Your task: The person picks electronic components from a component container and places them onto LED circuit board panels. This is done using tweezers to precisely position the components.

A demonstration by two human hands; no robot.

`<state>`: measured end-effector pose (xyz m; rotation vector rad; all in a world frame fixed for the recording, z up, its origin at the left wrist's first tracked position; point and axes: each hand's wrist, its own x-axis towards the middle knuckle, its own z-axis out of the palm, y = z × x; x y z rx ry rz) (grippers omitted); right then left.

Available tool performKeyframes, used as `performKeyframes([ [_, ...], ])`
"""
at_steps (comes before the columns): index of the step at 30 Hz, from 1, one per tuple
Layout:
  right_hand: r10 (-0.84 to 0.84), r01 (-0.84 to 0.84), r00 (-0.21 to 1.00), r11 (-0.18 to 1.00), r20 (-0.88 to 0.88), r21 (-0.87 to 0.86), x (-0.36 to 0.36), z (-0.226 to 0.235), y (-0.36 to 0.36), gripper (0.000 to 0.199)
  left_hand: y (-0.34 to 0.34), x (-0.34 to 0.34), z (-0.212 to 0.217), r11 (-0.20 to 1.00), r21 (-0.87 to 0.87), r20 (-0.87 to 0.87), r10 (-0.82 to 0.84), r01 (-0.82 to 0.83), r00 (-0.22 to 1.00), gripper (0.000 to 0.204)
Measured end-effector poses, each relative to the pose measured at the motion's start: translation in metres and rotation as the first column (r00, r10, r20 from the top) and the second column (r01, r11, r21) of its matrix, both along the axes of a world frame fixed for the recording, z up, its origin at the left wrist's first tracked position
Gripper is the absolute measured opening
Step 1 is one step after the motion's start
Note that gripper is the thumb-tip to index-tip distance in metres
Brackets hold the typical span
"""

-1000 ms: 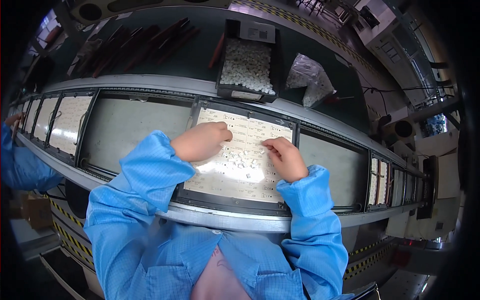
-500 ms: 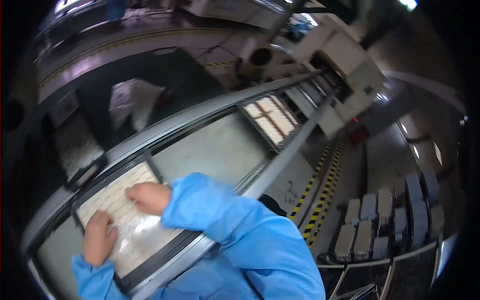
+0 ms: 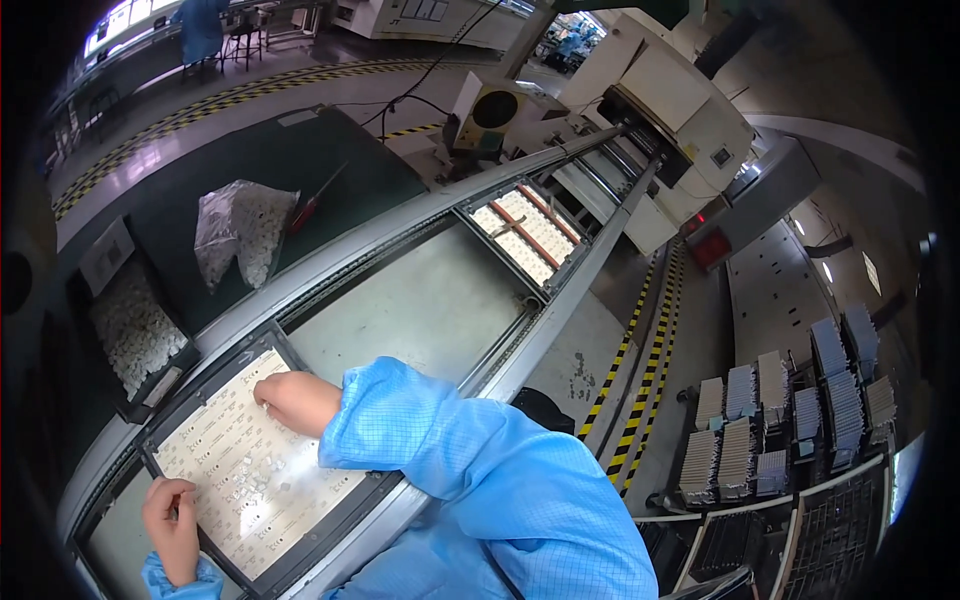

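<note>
A white printed circuit board panel (image 3: 215, 425) lies in a black frame (image 3: 345, 505) across the conveyor rails. Small pale clear-looking pieces (image 3: 250, 482) are heaped loosely on the middle of the panel. Over the panel's upper part, my right hand (image 3: 298, 402) has its fingertips pinched down at the surface; whatever they hold is too small or hidden. My left hand (image 3: 172, 525) hovers by the frame's left edge, its fingers curled and the thumb brought up to them. Any item between those fingers cannot be made out.
Left of the rail, a black bin (image 3: 140, 335) of small white parts, a clear bag (image 3: 240, 225) of similar parts and a red-handled screwdriver (image 3: 308, 210) lie on a dark green table (image 3: 350, 165). Another framed panel (image 3: 525, 235) sits further up the conveyor, before a machine (image 3: 690, 90). Racks (image 3: 735, 455) stand right.
My left hand has moved left and down, off the panel to the frame's edge. My right hand stays over nearly the same part. The view has become sharper.
</note>
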<state>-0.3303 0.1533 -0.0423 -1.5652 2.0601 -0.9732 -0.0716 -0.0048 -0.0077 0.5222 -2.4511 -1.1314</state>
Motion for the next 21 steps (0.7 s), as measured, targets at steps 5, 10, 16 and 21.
performKeyframes([
  [5, 0.017, -0.020, 0.995, 0.999, -0.096, -0.029, 0.003, -0.004, 0.006, 0.015, 0.003, 0.004, -0.003, 0.911, 0.367, 0.090, 0.164, -0.186, 0.982, 0.010],
  [10, 0.004, -0.006, 0.983, 1.000, -0.182, -0.009, 0.007, -0.008, 0.002, 0.017, 0.005, 0.008, -0.007, 0.896, 0.391, 0.125, 0.175, -0.211, 0.977, 0.011],
  [16, -0.032, 0.016, 0.959, 0.998, -0.281, -0.058, 0.005, -0.002, 0.012, 0.017, 0.019, -0.008, -0.015, 0.701, 0.693, 0.151, 0.088, -0.169, 0.985, 0.011],
  [21, -0.022, -0.012, 0.958, 0.993, -0.286, -0.118, 0.014, 0.004, 0.005, 0.018, 0.027, 0.004, -0.003, 0.776, 0.590, 0.202, 0.127, -0.224, 0.971, 0.010],
])
